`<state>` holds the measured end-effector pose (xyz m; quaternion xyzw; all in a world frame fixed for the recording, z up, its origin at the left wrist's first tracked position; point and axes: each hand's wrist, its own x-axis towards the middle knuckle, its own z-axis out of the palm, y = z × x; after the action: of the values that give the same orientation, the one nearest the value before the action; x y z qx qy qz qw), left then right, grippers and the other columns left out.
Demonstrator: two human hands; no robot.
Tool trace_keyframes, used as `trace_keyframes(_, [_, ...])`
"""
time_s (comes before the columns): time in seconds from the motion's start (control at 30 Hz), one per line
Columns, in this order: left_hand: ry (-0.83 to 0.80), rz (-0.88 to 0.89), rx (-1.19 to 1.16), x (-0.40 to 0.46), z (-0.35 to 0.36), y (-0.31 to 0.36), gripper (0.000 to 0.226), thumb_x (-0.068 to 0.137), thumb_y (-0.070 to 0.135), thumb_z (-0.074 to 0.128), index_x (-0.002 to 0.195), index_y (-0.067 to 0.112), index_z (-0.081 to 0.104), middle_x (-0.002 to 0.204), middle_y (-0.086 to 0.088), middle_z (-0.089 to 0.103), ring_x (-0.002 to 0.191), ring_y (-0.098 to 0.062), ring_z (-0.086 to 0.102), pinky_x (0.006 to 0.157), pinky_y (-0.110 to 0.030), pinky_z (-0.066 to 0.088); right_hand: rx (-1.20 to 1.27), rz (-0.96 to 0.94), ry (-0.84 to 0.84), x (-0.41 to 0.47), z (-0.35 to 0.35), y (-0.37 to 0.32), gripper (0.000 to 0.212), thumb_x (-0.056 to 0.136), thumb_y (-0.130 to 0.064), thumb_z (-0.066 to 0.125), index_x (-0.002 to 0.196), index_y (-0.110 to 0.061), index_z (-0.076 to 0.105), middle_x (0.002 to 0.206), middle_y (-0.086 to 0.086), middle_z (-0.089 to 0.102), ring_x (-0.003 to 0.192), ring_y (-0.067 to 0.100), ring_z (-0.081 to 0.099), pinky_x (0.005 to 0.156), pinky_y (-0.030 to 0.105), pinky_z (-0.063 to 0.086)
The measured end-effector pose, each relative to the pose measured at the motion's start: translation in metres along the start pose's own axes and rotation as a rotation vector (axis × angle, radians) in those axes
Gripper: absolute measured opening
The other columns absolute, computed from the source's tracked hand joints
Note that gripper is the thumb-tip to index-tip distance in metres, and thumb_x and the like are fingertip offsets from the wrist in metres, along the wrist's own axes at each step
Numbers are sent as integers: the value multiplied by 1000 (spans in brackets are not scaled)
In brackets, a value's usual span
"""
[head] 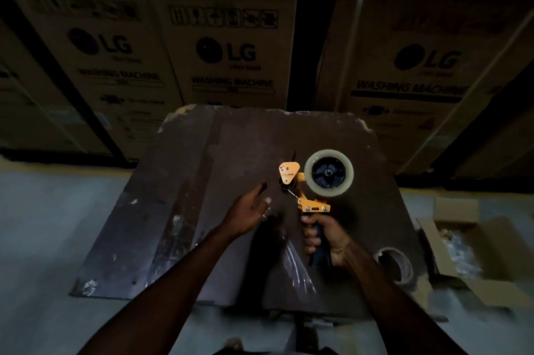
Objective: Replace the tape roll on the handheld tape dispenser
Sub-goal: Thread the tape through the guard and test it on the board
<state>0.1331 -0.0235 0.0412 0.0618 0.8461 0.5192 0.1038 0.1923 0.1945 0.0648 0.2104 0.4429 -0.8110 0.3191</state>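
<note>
while the right hand (323, 234) grips the dark handle of the tape dispenser (303, 187), fingers wrapped tight around it, the left hand (250, 207) hovers just to the left of the orange head, palm open and fingers loosely spread, holding nothing. that's the relation to watch: the dispenser's front end with its roller and blade plate lies up and to the right of those free fingertips, near but not touching, so the left hand is the nearer one for any threading. the dispenser stands upright above the worn brown board (202, 210), long axis running from the handle near the body up and away to the head. a tape roll (328, 172), clear and thick, sits seated on the dark hub to the right of the frame, looking full. i judge the roll is mounted and the loose end not yet fed through the roller. whether a tail of tape is free, i cannot tell. an emptied core (397, 265) lies on the board's right edge beside an open carton (474, 242).
</note>
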Motion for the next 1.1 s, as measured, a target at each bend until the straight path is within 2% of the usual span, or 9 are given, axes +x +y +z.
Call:
trace_keyframes(0.13, [69, 1, -19, 9, 5, 17, 67, 89, 14, 67, 148, 15, 37, 141, 6, 48, 130, -4, 46, 101, -11, 35, -8, 31, -103, 10, -14, -23, 16, 81, -17, 53, 66, -20, 48, 49, -7, 35, 34, 7, 32, 39, 21, 32])
trace_keyframes(0.23, [66, 10, 17, 9, 7, 28, 76, 82, 14, 71, 149, 21, 35, 136, 12, 49, 121, 9, 46, 96, -4, 37, -5, 46, -137, 17, -19, -34, 14, 77, -18, 55, 67, -21, 45, 49, -8, 33, 33, 6, 31, 39, 21, 32])
trace_keyframes(0.33, [53, 45, 98, 10, 9, 33, 82, 78, 32, 78, 149, 27, 36, 131, 17, 49, 121, 7, 46, 100, -11, 37, 7, 43, -168, 24, -23, -40, 21, 69, -20, 67, 68, -21, 46, 50, -8, 34, 34, 7, 31, 40, 22, 32])
trace_keyframes(0.43, [122, 94, 182, 17, 7, 36, 64, 81, 43, 74, 138, 27, 52, 128, 14, 57, 120, -4, 54, 98, -19, 42, 51, 40, -212, 26, -21, -42, 33, 58, -21, 81, 67, -21, 48, 50, -8, 35, 34, 7, 33, 39, 22, 33])
trace_keyframes(0.6, [192, 202, 210, 34, -9, 41, 20, 88, 26, 70, 106, 19, 74, 123, 2, 68, 115, -10, 62, 95, -20, 45, 94, 35, -179, 25, -13, -43, 18, 81, -18, 55, 63, -19, 50, 49, -7, 36, 33, 6, 34, 38, 21, 33])
trace_keyframes(0.77, [120, 236, 206, 47, -31, 46, 17, 90, 22, 66, 103, 15, 75, 118, 4, 70, 116, -8, 61, 97, -26, 48, 81, 42, -187, 24, -9, -41, 17, 82, -17, 54, 66, -19, 51, 50, -8, 38, 34, 6, 35, 38, 21, 33])
trace_keyframes(0.83, [87, 285, 244, 55, -40, 47, 18, 88, 28, 65, 98, 18, 75, 107, 3, 74, 106, -10, 66, 92, -33, 52, 62, 51, -216, 24, -9, -38, 15, 75, -18, 65, 69, -20, 51, 51, -8, 38, 34, 6, 35, 39, 21, 35])
trace_keyframes(0.97, [43, 274, 301, 66, -57, 52, 26, 86, 40, 62, 98, 22, 75, 98, 4, 75, 92, -12, 70, 83, -38, 56, 86, 69, -247, 24, -11, -38, 35, 54, -18, 85, 66, -19, 52, 51, -7, 37, 34, 6, 35, 38, 21, 35])
trace_keyframes(1.1, [5, 275, 355, 81, -73, 59, 20, 91, 25, 66, 105, 16, 74, 104, -2, 76, 93, -9, 68, 85, -32, 55, 86, 86, -260, 22, -11, -40, 37, 52, -17, 86, 65, -18, 52, 50, -7, 36, 33, 6, 33, 38, 21, 33])
